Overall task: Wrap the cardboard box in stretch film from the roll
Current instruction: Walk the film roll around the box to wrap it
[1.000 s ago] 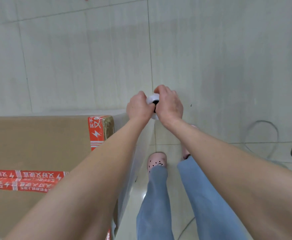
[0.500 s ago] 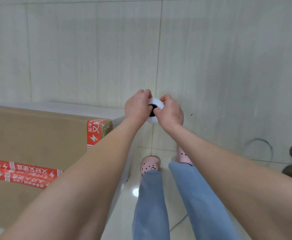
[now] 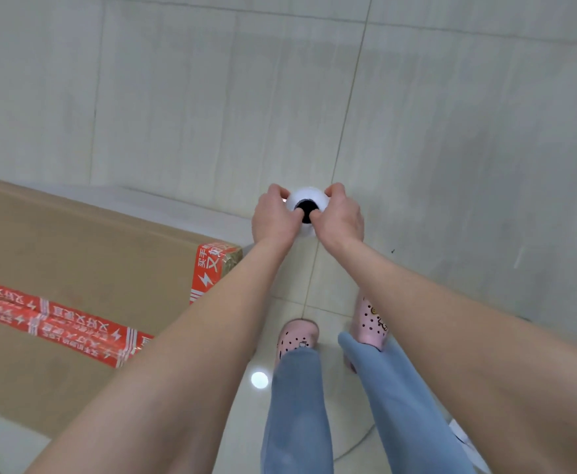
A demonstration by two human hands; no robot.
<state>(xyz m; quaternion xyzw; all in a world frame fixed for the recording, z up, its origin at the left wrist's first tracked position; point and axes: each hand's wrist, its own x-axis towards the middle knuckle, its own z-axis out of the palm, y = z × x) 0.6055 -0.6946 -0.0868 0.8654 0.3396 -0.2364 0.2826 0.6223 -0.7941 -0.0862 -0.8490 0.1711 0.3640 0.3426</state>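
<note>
Beside the flat cardboard box (image 3: 75, 265), white cylindrical roll (image 3: 306, 198) between both hands.

Pretty bright, flat indoor light, soft all over. There's one round glare spot on the glossy floor (image 3: 451, 97) between the legs, so the lamp's overhead. Shadows are faint. Wide-angle lens bends the tile lines near the edges, and the forearms up close look a bit soft.

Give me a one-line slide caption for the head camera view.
Both hands, left hand and right hand, hold the stretch film roll upright beside the taped cardboard box.
</note>
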